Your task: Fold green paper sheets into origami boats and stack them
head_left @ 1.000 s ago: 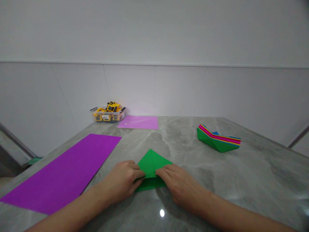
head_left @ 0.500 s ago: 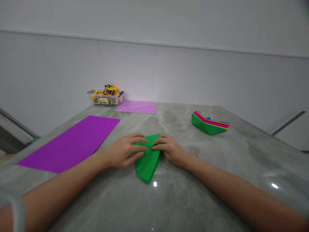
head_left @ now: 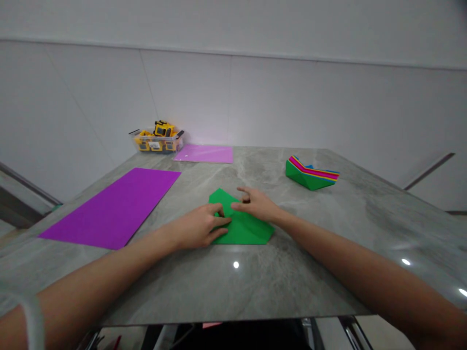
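Observation:
A folded piece of green paper (head_left: 244, 228) lies on the grey marbled tabletop in front of me, its long straight edge towards me and a blunt corner pointing away. My left hand (head_left: 200, 226) rests on its left side, fingers apart and pressing down on the sheet. Over the upper right part is my right hand (head_left: 257, 204), with index finger and thumb stretched out and the other fingers curled. Whether its fingertips touch the paper I cannot tell. Part of the paper's left end is hidden under my left hand.
A folded green paper boat (head_left: 310, 181) with a striped rim stands at the right. A large purple sheet (head_left: 113, 209) lies at the left. At the back are a pink-purple pack (head_left: 207, 153) and a clear box (head_left: 156, 143) of yellow toy vehicles. The table's front edge (head_left: 233, 321) shows below.
The green paper has been turned, so its long edge now faces me and it spreads further right. My right hand has lifted its fingers somewhat; the view has tilted down.

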`<state>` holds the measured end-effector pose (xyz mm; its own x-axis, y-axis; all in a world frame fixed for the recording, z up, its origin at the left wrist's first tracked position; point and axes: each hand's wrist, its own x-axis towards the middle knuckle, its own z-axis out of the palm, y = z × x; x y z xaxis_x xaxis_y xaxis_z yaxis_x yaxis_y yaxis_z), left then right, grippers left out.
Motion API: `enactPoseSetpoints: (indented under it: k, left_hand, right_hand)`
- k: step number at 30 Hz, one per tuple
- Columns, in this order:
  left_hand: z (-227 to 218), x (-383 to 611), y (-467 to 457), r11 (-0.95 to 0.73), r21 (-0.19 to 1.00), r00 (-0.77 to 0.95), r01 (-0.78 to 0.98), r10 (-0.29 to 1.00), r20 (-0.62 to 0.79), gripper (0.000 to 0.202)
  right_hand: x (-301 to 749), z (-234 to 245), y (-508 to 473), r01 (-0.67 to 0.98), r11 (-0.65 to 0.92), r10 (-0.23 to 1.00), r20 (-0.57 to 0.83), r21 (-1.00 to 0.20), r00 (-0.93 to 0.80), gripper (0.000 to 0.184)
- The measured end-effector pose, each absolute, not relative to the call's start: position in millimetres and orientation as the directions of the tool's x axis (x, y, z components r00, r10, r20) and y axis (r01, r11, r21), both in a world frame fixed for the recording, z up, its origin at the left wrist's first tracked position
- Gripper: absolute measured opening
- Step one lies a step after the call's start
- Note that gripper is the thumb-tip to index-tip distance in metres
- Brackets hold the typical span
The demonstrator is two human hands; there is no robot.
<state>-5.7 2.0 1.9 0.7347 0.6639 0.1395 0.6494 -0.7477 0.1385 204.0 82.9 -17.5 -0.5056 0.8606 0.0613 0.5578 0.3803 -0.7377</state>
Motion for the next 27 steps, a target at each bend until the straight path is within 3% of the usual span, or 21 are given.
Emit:
enactPoseSetpoints:
  k: [3,6,8,12,14,17,20,24,27]
  left_hand:
    - [-1.7,-2.6,3.3,-0.698,0.2,0.666,0.688,0.716,0.208,0.027]
    - [-1.6,-3.7,8.5,-0.641,0.176,0.589,0.747,0.762,0.27,0.054]
    - [-1.8,-4.6,12.2,-0.605,0.191,0.565,0.773,0.794,0.227,0.068]
    - [-5.3,-3.9,17.2,-0.532,0.205,0.517,0.821,0.846,0.127,0.07]
    - [-6.8,-3.6,18.1,-0.501,0.21,0.487,0.839,0.865,0.119,0.07]
    - [-6.6,-4.2,18.4,-0.462,0.239,0.447,0.854,0.887,0.115,0.064]
    - [-2.5,-4.5,19.1,-0.443,0.221,0.439,0.869,0.896,0.072,0.056]
    - [7.6,-2.5,20.6,-0.438,0.077,0.437,0.896,0.899,0.023,0.044]
    - [13.6,-2.3,20.1,-0.449,0.067,0.45,0.891,0.893,0.003,0.036]
  right_hand:
    - [203.3,-7.3,78.7,0.534,0.461,0.755,-0.003,-0.709,-0.656,0.061]
    - [199.9,1.8,72.9,0.499,0.573,0.637,-0.03,-0.651,-0.77,0.054]
    - [196.8,7.6,70.8,0.51,0.629,0.608,-0.039,-0.587,-0.793,0.051]
    - [194.9,19.9,73.7,0.552,0.698,0.583,-0.086,-0.457,-0.808,0.039]
    - [197.4,24.0,75.8,0.563,0.705,0.56,-0.148,-0.432,-0.815,0.042]
    - [201.6,23.7,74.4,0.62,0.698,0.584,-0.215,-0.359,-0.783,0.054]
    - [200.2,19.1,67.9,0.676,0.672,0.659,-0.172,-0.301,-0.732,0.047]
    - [189.8,18.2,58.9,0.71,0.654,0.692,-0.171,-0.263,-0.701,0.036]
    - [183.1,20.7,53.0,0.724,0.654,0.704,-0.173,-0.22,-0.689,0.026]
